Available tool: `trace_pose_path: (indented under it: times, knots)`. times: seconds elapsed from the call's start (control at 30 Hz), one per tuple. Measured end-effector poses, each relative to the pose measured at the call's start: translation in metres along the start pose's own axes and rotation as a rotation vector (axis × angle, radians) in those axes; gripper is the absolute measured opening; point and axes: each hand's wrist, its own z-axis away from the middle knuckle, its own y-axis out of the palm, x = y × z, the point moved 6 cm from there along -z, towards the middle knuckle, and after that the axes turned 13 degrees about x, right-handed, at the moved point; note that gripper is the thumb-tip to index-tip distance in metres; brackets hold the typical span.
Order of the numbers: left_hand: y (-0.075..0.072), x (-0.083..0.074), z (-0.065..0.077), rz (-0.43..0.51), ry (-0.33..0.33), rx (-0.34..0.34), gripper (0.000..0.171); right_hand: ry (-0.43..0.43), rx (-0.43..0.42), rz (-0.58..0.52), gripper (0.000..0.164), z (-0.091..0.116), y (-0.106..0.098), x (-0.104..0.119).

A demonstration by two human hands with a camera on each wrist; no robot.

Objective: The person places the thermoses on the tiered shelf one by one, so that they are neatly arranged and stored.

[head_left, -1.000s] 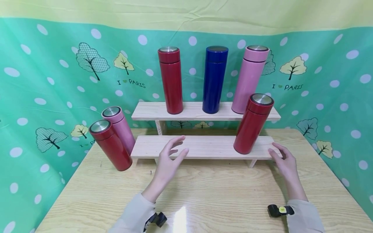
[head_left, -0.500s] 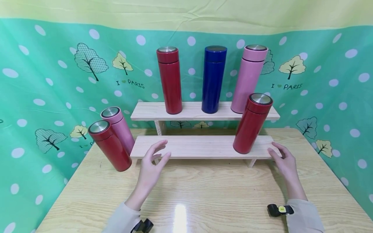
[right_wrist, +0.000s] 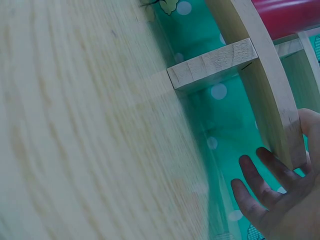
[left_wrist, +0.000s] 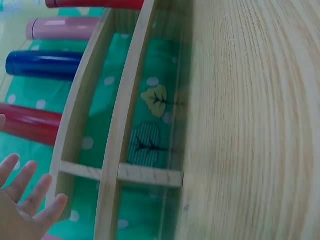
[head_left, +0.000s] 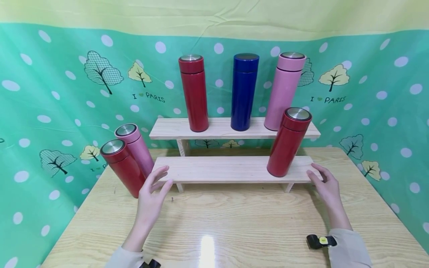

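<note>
In the head view, the left hand (head_left: pixel 149 199) is just in front of a red bottle (head_left: pixel 122 167) standing on the table (head_left: pixel 234 216) left of the lower shelf (head_left: pixel 214 169), while the right hand (head_left: pixel 328 188) is at that shelf's right end. In the left wrist view, the fingers (left_wrist: pixel 32 197) are spread apart. In the right wrist view, fingers and thumb are apart about the shelf's end; whether they touch it is unclear.
</note>
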Motion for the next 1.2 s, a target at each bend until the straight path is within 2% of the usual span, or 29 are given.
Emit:
trace_pose_path:
  times: [0.17, 0.57, 0.87, 1.2]
  knots:
    - [-0.015, 0.005, 0.006, -0.011, -0.003, -0.042, 0.040, 0.005, 0.008, -0.001, 0.065, 0.000, 0.001, 0.001]
    - [-0.048, 0.016, 0.021, -0.103, -0.112, -0.157, 0.043, -0.011, 0.007, 0.003, 0.064, -0.001, 0.000, 0.000]
    - [-0.075, 0.023, 0.032, -0.103, -0.210, -0.247, 0.043, -0.004, -0.003, -0.001, 0.063, 0.000, 0.000, 0.000]
    - [-0.093, 0.029, 0.038, -0.129, -0.272, -0.303, 0.045, -0.002, 0.005, 0.001, 0.065, 0.001, 0.000, -0.001]
